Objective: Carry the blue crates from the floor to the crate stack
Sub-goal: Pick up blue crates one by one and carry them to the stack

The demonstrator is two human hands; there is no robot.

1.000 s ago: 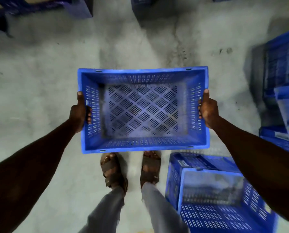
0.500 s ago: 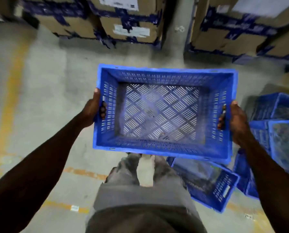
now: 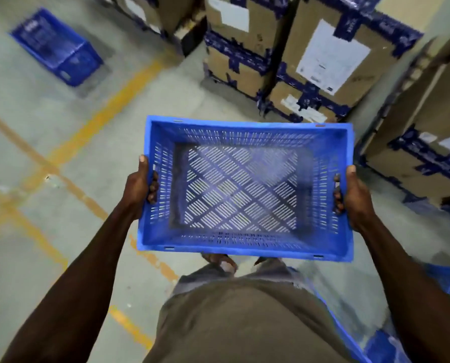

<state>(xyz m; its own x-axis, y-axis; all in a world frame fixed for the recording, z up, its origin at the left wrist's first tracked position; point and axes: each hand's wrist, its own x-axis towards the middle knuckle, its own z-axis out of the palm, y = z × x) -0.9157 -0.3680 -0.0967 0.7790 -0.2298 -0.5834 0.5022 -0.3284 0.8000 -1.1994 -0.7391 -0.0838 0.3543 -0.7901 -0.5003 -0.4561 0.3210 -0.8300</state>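
Two hands, left and right, grip the blue crate; box labels too blurred to read.

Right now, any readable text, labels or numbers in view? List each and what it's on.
None is legible.
White paper label on the tall cardboard box: printed lines, too blurred to read.
White label on the box left of it: blank or washed out, cannot tell.
Torn label strip on the low box: unreadable.
Pale sticker on the far blue crate: blurred.
Carried blue crate: no markings seen.
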